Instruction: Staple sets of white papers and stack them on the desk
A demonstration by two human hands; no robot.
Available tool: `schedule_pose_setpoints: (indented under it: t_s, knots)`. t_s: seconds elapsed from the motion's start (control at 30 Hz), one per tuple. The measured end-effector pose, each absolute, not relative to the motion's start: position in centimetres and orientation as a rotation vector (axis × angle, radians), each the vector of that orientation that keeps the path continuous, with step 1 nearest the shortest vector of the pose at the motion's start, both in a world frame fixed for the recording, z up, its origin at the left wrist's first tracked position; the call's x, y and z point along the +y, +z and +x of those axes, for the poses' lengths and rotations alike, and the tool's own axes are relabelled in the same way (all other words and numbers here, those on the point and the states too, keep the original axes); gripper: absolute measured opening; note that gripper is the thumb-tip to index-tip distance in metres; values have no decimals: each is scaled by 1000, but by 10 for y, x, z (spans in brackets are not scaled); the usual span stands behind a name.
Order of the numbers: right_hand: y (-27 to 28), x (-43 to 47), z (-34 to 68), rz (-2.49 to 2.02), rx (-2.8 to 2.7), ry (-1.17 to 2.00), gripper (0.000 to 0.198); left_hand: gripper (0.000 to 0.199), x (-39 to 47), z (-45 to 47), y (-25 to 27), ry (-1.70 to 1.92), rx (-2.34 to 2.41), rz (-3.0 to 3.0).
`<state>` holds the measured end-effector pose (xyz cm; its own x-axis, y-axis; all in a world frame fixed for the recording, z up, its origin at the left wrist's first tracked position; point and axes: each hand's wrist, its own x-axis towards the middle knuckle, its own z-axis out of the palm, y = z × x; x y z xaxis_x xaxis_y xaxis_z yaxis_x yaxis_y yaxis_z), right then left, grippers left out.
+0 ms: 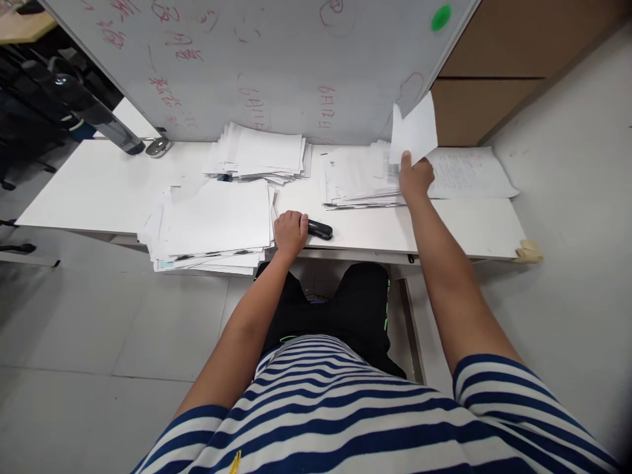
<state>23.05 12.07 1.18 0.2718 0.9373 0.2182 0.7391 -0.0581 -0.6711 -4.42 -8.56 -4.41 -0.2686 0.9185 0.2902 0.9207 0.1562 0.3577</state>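
Note:
A black stapler (pixel 320 229) lies near the desk's front edge, with my left hand (pixel 291 234) closed round its left end. Over the right-hand stack of papers (pixel 358 176), my right hand (pixel 416 178) pinches a few white sheets (pixel 417 131) that stand up in front of the whiteboard. Just left of my left hand is a large pile of paper (pixel 217 220) that overhangs the front edge. Behind it sits another pile of papers (pixel 266 153). A written sheet (pixel 469 172) extends to the right beneath my right hand.
A whiteboard (pixel 276 66) with red writing and a green magnet (pixel 441 18) rises behind the white desk (pixel 474 227). A dark bottle (pixel 93 108) and a computer mouse (pixel 158 147) are at the left. Brown panels (pixel 486 108) and a white wall (pixel 582 164) bound the right.

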Motion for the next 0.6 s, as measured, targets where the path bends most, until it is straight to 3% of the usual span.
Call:
schedule_pose_setpoints:
  t_s: [0.1, 0.27, 0.47, 0.6]
  knots:
    - [36, 77, 230, -1496, -1558, 532, 60, 42, -86, -45, -44, -751, -2385, -1888]
    - [72, -13, 234, -1303, -1544, 885, 71, 44, -88, -50, -41, -994, -2306, -1941]
    - [88, -80, 249, -1294, -1603, 1253, 51, 65, -104, -28, -1, -1824, -2138, -1903]
    - [76, -87, 258, -1330, -1676, 1351, 57, 55, -126, -6, 30, -2218, -2157, -2496]
